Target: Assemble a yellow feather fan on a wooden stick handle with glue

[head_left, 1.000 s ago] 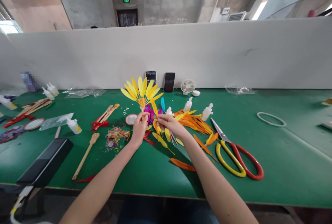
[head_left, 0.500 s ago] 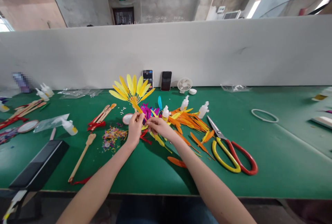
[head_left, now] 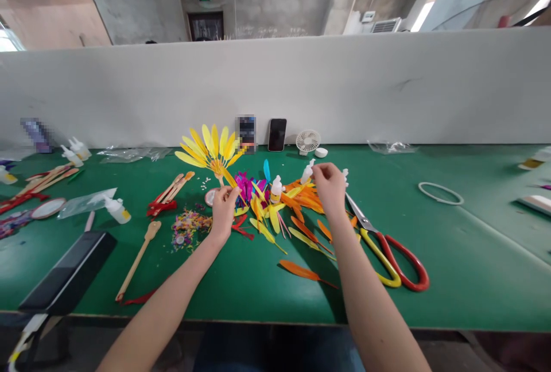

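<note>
My left hand (head_left: 224, 211) is closed around the lower part of a fan of yellow feathers (head_left: 210, 147). The feathers spread upward from a wooden stick (head_left: 220, 175), whose lower end is hidden by my fingers. My right hand (head_left: 330, 188) hovers over a pile of orange feathers (head_left: 305, 193), thumb and fingers pinched together. Whatever may be between those fingertips is too small to make out. Just left of them stands a white glue bottle (head_left: 307, 172); another is mostly hidden behind the hand. A third glue bottle (head_left: 276, 189) stands among yellow and purple feathers (head_left: 246, 188).
Large scissors (head_left: 390, 254) with red and yellow handles lie at right. A wooden stick (head_left: 138, 260), bundled sticks (head_left: 174, 191), colourful scraps (head_left: 189, 228) and a black box (head_left: 69, 274) occupy the left. Behind are a phone (head_left: 277, 135), a small fan (head_left: 307, 141) and a white partition (head_left: 344, 90).
My right hand has left the spot beside my left hand and moved right, over the orange feathers near the glue bottles. The yellow feather fan has shifted slightly left in my left hand.
</note>
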The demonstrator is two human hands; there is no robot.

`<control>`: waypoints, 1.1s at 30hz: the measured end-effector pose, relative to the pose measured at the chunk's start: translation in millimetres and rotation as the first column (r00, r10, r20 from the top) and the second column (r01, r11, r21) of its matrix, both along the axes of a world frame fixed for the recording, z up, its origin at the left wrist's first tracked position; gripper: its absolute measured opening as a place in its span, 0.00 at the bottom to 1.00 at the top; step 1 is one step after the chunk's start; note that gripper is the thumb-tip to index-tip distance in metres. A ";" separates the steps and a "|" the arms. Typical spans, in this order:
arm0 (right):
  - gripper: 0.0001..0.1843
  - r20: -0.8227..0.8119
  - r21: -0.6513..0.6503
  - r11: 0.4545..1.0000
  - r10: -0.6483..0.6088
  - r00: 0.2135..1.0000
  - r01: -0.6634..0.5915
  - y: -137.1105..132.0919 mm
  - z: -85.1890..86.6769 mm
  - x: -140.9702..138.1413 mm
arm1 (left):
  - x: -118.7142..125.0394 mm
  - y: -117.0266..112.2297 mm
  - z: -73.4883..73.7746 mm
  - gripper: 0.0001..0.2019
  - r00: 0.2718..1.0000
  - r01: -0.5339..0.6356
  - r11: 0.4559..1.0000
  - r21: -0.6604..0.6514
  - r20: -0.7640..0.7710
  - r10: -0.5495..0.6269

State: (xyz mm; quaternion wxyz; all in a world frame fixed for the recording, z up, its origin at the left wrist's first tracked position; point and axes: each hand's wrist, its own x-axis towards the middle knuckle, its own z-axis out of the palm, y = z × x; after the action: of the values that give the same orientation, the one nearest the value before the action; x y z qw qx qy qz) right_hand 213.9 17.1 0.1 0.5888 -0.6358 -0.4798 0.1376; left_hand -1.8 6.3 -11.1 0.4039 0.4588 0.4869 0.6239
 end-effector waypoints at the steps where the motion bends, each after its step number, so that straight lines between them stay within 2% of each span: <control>1: 0.06 0.149 -0.096 0.995 0.032 0.988 -0.018 3.7 -6.9 8.7 | 0.0 0.3 -0.9 0.09 1.000 0.002 1.000 -0.012 -0.030 -0.003; 2: 0.09 0.301 -0.188 0.982 0.080 0.950 -0.024 6.8 -14.7 15.2 | 0.0 0.5 -1.6 0.10 0.998 0.003 1.000 -0.021 -0.060 -0.004; 4: 0.16 0.550 -0.285 0.957 0.201 0.811 -0.044 11.1 -30.5 21.6 | 0.1 0.5 -2.4 0.10 0.994 0.001 1.000 -0.026 -0.105 -0.004; 6: 0.19 0.668 -0.350 0.936 0.275 0.692 -0.035 13.0 -43.3 21.5 | 0.5 0.2 -2.7 0.10 0.991 0.001 1.000 -0.023 -0.131 -0.004; 7: 0.19 0.696 -0.369 0.929 0.280 0.662 -0.005 13.3 -47.5 20.2 | 0.7 0.1 -2.6 0.10 0.990 0.002 1.000 -0.024 -0.139 -0.006; 9: 0.16 0.723 -0.388 0.920 0.270 0.636 0.052 13.4 -51.7 17.5 | 1.1 -0.3 -2.3 0.10 0.989 0.006 0.999 -0.033 -0.146 -0.011; 12: 0.11 0.708 -0.400 0.913 0.251 0.660 0.082 13.1 -50.3 16.6 | 1.4 -0.6 -2.2 0.10 0.990 0.016 0.999 -0.045 -0.139 -0.022; 14: 0.09 0.640 -0.405 0.913 0.245 0.728 0.049 12.7 -47.4 18.6 | 1.4 -0.4 -2.5 0.10 0.990 0.023 0.999 -0.048 -0.136 -0.029; 16: 0.07 0.508 -0.396 0.918 0.227 0.831 -0.009 12.0 -44.1 21.9 | 1.3 -0.2 -3.0 0.10 0.990 0.029 0.998 -0.049 -0.137 -0.035; 18: 0.06 0.319 -0.372 0.924 0.213 0.923 -0.085 11.0 -40.6 25.3 | 1.2 0.0 -3.4 0.10 0.990 0.032 0.998 -0.047 -0.137 -0.038; 20: 0.05 0.101 -0.341 0.925 0.214 0.972 -0.168 9.7 -37.1 27.6 | 1.1 0.0 -3.5 0.10 0.990 0.035 0.998 -0.045 -0.136 -0.041; 22: 0.04 -0.110 -0.299 0.921 0.225 0.968 -0.248 8.2 -34.2 28.1 | 1.1 -0.3 -3.4 0.10 0.990 0.035 0.998 -0.046 -0.135 -0.041; 26: 0.10 -0.411 -0.204 0.908 0.259 0.874 -0.365 5.4 -31.3 24.4 | 1.0 -0.5 -3.3 0.10 0.991 0.037 0.998 -0.044 -0.130 -0.042; 29: 0.10 -0.517 -0.116 0.917 0.273 0.811 -0.382 3.6 -30.3 20.6 | 1.0 -0.1 -3.8 0.10 0.989 0.044 0.998 -0.036 -0.138 -0.049; 33: 0.13 -0.520 -0.031 0.919 0.320 0.792 -0.392 0.0 -26.2 15.7 | 1.1 0.7 -4.6 0.11 0.986 0.045 0.999 -0.022 -0.162 -0.048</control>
State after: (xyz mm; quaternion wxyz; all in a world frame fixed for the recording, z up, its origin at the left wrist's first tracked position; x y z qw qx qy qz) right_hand 229.7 17.1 -26.1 0.6118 -0.5141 -0.4092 0.4404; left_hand -0.6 7.1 -15.7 0.3816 0.5156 0.5130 0.5704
